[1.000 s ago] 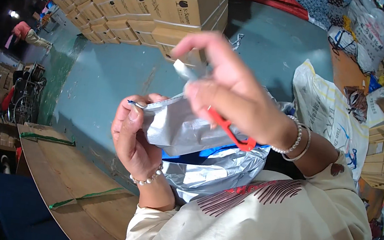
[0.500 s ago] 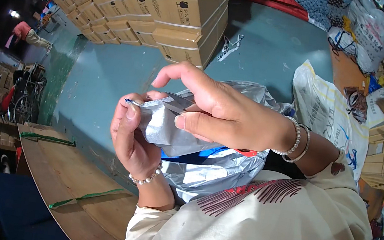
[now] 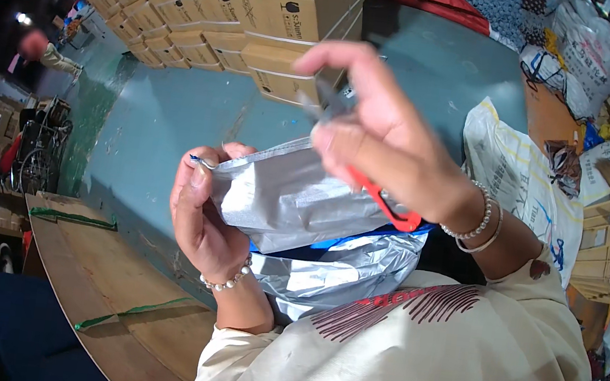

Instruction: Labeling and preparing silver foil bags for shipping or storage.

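Note:
Silver coated fabric (image 3: pixel 281 195) is spread across my lap, its upper edge raised in front of me. My left hand (image 3: pixel 202 223) is closed on the fabric's left corner, pinching it between thumb and fingers beside a small blue bit of thread (image 3: pixel 198 160). In my right hand (image 3: pixel 394 144) is a pair of red-handled scissors (image 3: pixel 392 210); their grey blades point up and left, blurred by motion. The blades are above the fabric, apart from its edge. Blue material (image 3: pixel 340 244) shows under the raised silver part, with more crumpled silver fabric below it.
Stacked cardboard boxes (image 3: pixel 281 16) stand ahead on the grey-green floor (image 3: pixel 170 113). A wooden board (image 3: pixel 133 284) with green straps lies at lower left, a wheelchair (image 3: pixel 38 158) beyond. White sacks (image 3: pixel 522 187) and clutter line the right side. Another person (image 3: pixel 51 54) is at far left.
My right hand has lifted up and away from the fabric with the scissors, exposing the red handle and more of the fabric's edge. My left hand keeps its hold, shifted slightly left.

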`<state>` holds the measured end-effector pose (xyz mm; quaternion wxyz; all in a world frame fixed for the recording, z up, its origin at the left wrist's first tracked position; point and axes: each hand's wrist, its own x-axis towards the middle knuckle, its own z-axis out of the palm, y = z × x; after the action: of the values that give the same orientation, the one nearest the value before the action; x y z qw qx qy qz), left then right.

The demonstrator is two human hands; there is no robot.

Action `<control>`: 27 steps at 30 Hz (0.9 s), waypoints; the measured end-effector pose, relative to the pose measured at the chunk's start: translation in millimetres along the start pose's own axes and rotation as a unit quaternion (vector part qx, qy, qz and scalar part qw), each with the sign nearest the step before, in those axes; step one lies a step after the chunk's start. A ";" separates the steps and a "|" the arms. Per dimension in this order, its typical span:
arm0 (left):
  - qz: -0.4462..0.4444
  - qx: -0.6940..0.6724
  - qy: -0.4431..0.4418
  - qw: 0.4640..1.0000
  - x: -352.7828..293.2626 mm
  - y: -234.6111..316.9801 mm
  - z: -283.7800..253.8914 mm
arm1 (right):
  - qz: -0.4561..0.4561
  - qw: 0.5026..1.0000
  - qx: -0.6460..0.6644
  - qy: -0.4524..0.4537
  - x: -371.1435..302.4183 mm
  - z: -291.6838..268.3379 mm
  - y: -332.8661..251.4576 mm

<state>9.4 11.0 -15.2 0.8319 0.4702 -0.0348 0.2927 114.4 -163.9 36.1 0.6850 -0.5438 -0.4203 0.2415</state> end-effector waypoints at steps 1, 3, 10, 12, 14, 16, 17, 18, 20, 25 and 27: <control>-0.001 -0.001 0.005 1.000 0.1 0.0 2.3 | 0.032 0.999 -0.021 -0.032 -1.8 1.0 -2.9; -0.003 -0.003 0.017 1.000 0.2 0.3 7.0 | 0.037 0.996 -0.064 -0.054 -4.5 9.5 -8.3; -0.007 -0.006 -0.056 0.998 -0.2 1.0 6.6 | 0.047 0.985 -0.147 -0.073 -2.4 13.0 -5.6; -0.006 -0.005 -0.058 0.998 -0.3 0.8 7.1 | 0.042 0.984 -0.151 -0.080 -1.9 12.0 -4.1; -0.005 -0.005 -0.061 0.998 -0.4 0.2 7.6 | 0.038 0.983 -0.155 -0.086 -1.5 10.9 -2.9; -0.008 0.000 -0.051 0.999 -1.3 0.0 7.9 | 0.041 0.982 -0.161 -0.087 -1.1 11.3 -3.2; -0.012 0.005 -0.042 0.999 -1.8 -0.1 7.9 | 0.041 0.982 -0.160 -0.087 -0.9 11.5 -3.6; -0.015 0.009 -0.032 0.999 -2.2 -0.3 7.8 | 0.059 0.989 -0.112 -0.080 -0.6 11.8 -4.2; -0.018 0.013 -0.021 1.000 -2.2 -0.9 6.6 | 0.056 0.997 -0.026 -0.047 2.3 11.0 1.6; -0.009 0.004 -0.018 1.000 -0.6 -1.8 -0.5 | -0.005 0.998 0.041 0.044 3.9 0.9 1.0; -0.011 -0.005 -0.036 0.999 -0.2 -1.4 -0.5 | 0.038 0.999 0.003 -0.023 1.2 3.3 -4.2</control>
<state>9.9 10.8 -16.6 0.8358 0.4763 -0.0607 0.2663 111.8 -162.4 40.6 0.6669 -0.5517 -0.4147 0.2808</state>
